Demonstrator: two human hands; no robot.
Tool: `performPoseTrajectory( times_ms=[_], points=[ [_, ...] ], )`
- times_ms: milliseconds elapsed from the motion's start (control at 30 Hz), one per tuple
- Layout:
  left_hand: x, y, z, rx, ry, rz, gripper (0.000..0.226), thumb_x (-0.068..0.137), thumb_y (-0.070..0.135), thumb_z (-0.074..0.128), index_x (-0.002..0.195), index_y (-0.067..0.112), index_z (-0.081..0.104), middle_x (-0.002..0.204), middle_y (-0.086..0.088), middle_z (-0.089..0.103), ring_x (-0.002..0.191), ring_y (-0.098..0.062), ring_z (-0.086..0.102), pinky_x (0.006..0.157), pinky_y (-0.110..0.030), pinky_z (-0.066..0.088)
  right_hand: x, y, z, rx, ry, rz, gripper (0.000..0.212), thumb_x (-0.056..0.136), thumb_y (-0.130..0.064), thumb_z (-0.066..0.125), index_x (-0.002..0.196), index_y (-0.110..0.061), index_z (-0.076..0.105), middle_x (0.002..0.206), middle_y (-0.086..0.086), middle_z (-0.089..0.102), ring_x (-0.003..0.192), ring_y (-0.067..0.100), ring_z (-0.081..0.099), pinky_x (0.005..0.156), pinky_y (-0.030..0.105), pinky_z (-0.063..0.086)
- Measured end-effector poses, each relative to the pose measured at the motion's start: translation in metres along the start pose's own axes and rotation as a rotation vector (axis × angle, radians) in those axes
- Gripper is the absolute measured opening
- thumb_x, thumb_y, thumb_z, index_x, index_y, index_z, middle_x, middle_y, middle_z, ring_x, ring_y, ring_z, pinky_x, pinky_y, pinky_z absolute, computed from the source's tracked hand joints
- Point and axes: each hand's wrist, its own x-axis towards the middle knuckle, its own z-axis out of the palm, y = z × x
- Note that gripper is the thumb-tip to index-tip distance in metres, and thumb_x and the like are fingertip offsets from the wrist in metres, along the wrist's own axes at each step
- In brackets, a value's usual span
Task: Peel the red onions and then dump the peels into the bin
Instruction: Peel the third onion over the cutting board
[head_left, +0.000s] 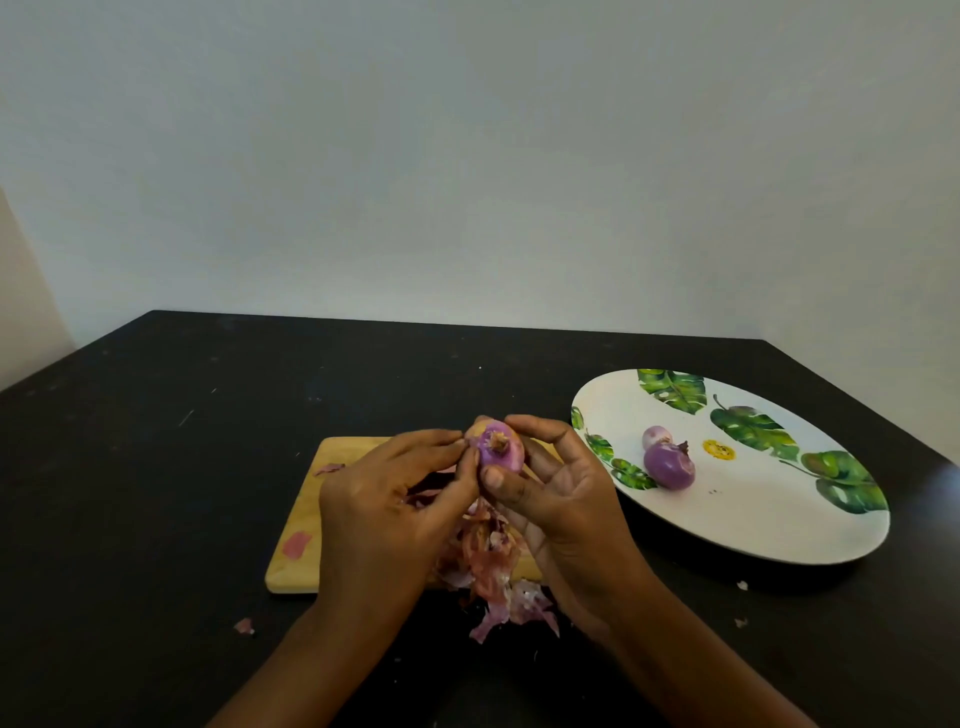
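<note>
Right hand (558, 499) cradles the onion (496, 451) root-up so the left hand (395, 499) can pinch skin off its side; peels (493, 566) pile below, over the board (301, 519).

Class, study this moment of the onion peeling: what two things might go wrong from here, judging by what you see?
1. The peel pile spills off the cutting board onto the table; scraps may scatter and get left behind.
2. The left hand and right hand hold the onion by fingertips; it might slip and drop.
</note>
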Motion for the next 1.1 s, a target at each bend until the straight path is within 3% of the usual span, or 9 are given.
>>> performPoseTrajectory(
  times_ms=[133, 233, 433, 600, 700, 900, 1000, 1100],
  points=[
    [-0.0022, 0.0012, 0.0019, -0.035, 0.021, -0.031, 0.015, 0.079, 0.028, 0.061, 0.092, 0.021, 0.065, 0.087, 0.019, 0.062, 0.083, 0.008, 0.062, 0.070, -0.003, 0.046, -0.0027, 0.0005, 0.0027, 0.077, -0.030, 0.024, 0.051, 0.063, -0.002, 0.073, 0.111, -0.009, 0.057, 0.108, 0.009, 0.073, 0.104, 0.026, 0.068, 0.081, 0.035, 0.057],
    [-0.0030, 0.0023, 0.0031, -0.054, 0.044, -0.060, 0.015, 0.077, 0.027, 0.065, 0.089, 0.018, 0.068, 0.084, 0.014, 0.064, 0.081, 0.005, 0.063, 0.068, -0.004, 0.046, -0.0046, -0.0009, 0.0049, 0.114, -0.039, 0.036, 0.049, 0.064, 0.002, 0.071, 0.110, -0.007, 0.056, 0.105, 0.011, 0.073, 0.100, 0.026, 0.070, 0.075, 0.031, 0.058],
    [-0.0033, -0.0006, 0.0001, -0.034, 0.054, -0.085, 0.016, 0.076, 0.030, 0.062, 0.082, 0.017, 0.068, 0.078, 0.012, 0.064, 0.074, 0.000, 0.063, 0.063, -0.010, 0.050, -0.0069, -0.0008, 0.0070, 0.069, -0.050, 0.036, 0.049, 0.063, -0.003, 0.072, 0.109, -0.009, 0.057, 0.105, 0.009, 0.073, 0.101, 0.026, 0.069, 0.079, 0.034, 0.058],
    [-0.0012, 0.0011, -0.0010, -0.081, 0.095, -0.146, 0.008, 0.077, 0.032, 0.059, 0.083, 0.030, 0.063, 0.076, 0.015, 0.066, 0.073, -0.001, 0.065, 0.063, -0.012, 0.051, -0.0069, -0.0061, 0.0091, 0.106, -0.071, 0.044, 0.049, 0.064, -0.001, 0.071, 0.110, -0.008, 0.058, 0.105, 0.009, 0.073, 0.101, 0.025, 0.070, 0.077, 0.032, 0.058],
    [-0.0015, 0.0036, 0.0015, -0.106, 0.095, -0.178, 0.010, 0.081, 0.035, 0.055, 0.088, 0.041, 0.059, 0.088, 0.025, 0.066, 0.078, 0.004, 0.065, 0.065, -0.007, 0.048, -0.0054, -0.0060, 0.0085, 0.185, -0.041, 0.066, 0.050, 0.063, 0.000, 0.070, 0.111, -0.007, 0.058, 0.106, 0.012, 0.073, 0.101, 0.028, 0.070, 0.075, 0.032, 0.059],
    [-0.0021, 0.0044, 0.0012, -0.130, 0.048, -0.156, 0.030, 0.076, 0.037, 0.065, 0.101, 0.022, 0.063, 0.090, 0.021, 0.066, 0.086, 0.005, 0.065, 0.070, -0.007, 0.050, -0.0042, -0.0046, 0.0076, 0.236, -0.036, 0.090, 0.049, 0.067, 0.002, 0.068, 0.115, -0.005, 0.056, 0.108, 0.016, 0.071, 0.101, 0.030, 0.069, 0.077, 0.035, 0.059],
    [-0.0021, 0.0046, 0.0000, -0.109, 0.022, -0.144, 0.027, 0.075, 0.031, 0.076, 0.096, 0.021, 0.065, 0.089, 0.019, 0.065, 0.083, 0.005, 0.065, 0.069, -0.008, 0.050, -0.0048, -0.0052, 0.0067, 0.218, -0.038, 0.080, 0.049, 0.066, 0.002, 0.068, 0.113, -0.005, 0.056, 0.108, 0.017, 0.071, 0.102, 0.031, 0.069, 0.075, 0.035, 0.059],
    [-0.0024, 0.0039, -0.0004, -0.093, 0.023, -0.123, 0.019, 0.074, 0.029, 0.074, 0.089, 0.019, 0.068, 0.082, 0.019, 0.066, 0.077, 0.006, 0.065, 0.067, -0.006, 0.049, -0.0052, -0.0050, 0.0063, 0.189, -0.036, 0.063, 0.049, 0.065, 0.001, 0.069, 0.112, -0.005, 0.056, 0.107, 0.016, 0.072, 0.100, 0.030, 0.070, 0.071, 0.032, 0.059]
  ],
)
